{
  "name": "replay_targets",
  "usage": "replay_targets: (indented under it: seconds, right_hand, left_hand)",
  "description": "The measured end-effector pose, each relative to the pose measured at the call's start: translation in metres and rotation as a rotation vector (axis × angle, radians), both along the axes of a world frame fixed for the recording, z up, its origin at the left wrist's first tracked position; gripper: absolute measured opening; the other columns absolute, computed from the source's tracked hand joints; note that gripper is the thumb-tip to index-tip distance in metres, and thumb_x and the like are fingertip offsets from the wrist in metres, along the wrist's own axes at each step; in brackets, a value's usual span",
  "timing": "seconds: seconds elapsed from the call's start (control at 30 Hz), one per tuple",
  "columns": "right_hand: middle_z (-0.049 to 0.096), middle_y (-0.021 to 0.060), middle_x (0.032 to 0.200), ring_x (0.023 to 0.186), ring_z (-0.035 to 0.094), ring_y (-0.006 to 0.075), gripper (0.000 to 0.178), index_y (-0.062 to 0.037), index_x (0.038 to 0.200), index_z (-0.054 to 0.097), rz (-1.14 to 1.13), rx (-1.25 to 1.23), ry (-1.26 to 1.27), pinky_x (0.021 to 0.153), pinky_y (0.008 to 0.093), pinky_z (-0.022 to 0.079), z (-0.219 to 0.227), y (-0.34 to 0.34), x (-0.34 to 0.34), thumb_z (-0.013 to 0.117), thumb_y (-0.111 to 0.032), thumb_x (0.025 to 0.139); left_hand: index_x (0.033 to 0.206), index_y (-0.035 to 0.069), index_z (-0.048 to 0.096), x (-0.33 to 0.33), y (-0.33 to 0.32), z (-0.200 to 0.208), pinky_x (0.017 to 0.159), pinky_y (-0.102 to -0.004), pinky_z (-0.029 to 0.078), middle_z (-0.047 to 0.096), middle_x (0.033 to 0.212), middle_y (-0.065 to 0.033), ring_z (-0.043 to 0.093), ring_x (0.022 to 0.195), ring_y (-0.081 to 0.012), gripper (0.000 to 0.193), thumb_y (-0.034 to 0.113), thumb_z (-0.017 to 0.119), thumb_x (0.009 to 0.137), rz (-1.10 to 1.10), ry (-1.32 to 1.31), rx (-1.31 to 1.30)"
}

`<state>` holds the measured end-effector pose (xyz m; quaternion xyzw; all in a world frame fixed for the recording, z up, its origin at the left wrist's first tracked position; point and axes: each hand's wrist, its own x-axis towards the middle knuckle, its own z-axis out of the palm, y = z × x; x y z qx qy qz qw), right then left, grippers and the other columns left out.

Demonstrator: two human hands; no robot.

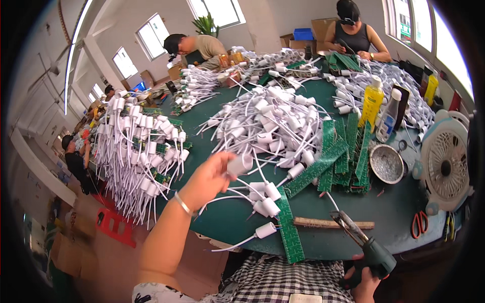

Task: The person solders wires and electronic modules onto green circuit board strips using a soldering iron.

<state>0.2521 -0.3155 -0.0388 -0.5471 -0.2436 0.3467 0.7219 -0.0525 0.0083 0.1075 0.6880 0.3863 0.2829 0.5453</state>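
My left hand [206, 183] is closed around a white cylindrical lamp holder [239, 165], lifted above the table edge with its end tilted up to the right. Low at the right, my right hand [365, 287] grips a dark green soldering gun [376, 257] by its handle. The metal front of the gun points up and left, over a wooden stick [323, 222]. Between my hands lies a green circuit board strip [289, 230]. Several white lamp holders with wires, one of them this lamp holder [265, 230], lie along its left side.
A large heap of wired white lamp holders [268, 121] fills the middle. Green board strips [348, 151] are piled beside it. A metal bowl [387, 164], yellow bottle [371, 101], fan [444, 161] and red scissors [419, 224] stand at the right. Two people work across the table.
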Motion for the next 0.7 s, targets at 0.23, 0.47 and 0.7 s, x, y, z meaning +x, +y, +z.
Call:
replay_targets:
  seconds: [0.23,0.47,0.7]
  right_hand:
    - [0.060,0.0223,0.108,0.055,0.063,0.0269,0.057,0.0023,0.131,0.043,0.107,0.017,0.055,0.042,0.0326,0.050,0.016,0.001,-0.016,0.064,-0.031,0.089]
    - [0.061,0.0216,0.108,0.057,0.063,0.0253,0.051,0.0033,0.127,0.046,0.106,0.031,-0.020,0.042,0.0323,0.050,0.028,-0.011,-0.020,0.061,-0.027,0.089]
    - [0.061,0.0204,0.109,0.057,0.062,0.0236,0.047,0.0029,0.127,0.045,0.019,-0.051,-0.011,0.043,0.0315,0.049,0.035,-0.010,-0.022,0.057,-0.024,0.090]
  left_hand:
    - [0.110,0.013,0.058,-0.002,-0.125,-0.089,0.068,-0.0385,0.052,0.058,0.097,-0.0063,0.064,0.080,-0.0265,0.049,0.029,0.081,0.070,0.065,0.614,0.553]
    - [0.107,0.012,0.061,0.000,-0.102,-0.114,0.062,-0.0387,0.049,0.060,0.087,-0.0043,0.063,0.076,-0.0263,0.043,0.020,0.078,0.069,0.048,0.614,0.845]
    - [0.097,0.015,0.067,0.037,-0.063,-0.047,0.060,-0.0334,0.042,0.055,0.085,0.0019,0.049,0.068,-0.0190,0.027,0.010,0.065,0.070,-0.211,0.581,1.504]
